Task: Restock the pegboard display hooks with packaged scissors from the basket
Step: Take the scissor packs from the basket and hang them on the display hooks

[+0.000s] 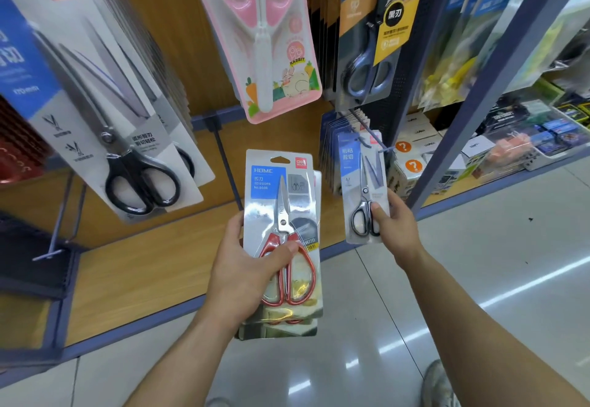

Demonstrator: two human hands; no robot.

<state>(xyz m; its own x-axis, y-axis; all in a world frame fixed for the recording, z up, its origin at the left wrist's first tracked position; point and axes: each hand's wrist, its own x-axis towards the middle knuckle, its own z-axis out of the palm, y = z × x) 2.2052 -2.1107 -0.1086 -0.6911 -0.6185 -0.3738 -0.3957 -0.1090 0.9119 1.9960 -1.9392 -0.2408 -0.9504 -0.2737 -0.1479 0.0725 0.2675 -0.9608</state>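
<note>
The right grip [394,224] is pinching the small scissors pack [364,183] low down at the hook [367,127], likely risking a missed hole and a drop, while the left grip [242,266] is clasping the red-handled stack [281,189].

Boxes with orange question marks [413,165], yellow packets [448,82], glossy grey floor tiles [479,285]

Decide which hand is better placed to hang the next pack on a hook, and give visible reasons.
Right. The right hand pinches a single grey-handled scissors pack whose top is close to the hook bearing matching packs. The left hand is occupied gripping a stack of red-handled packs.
</note>
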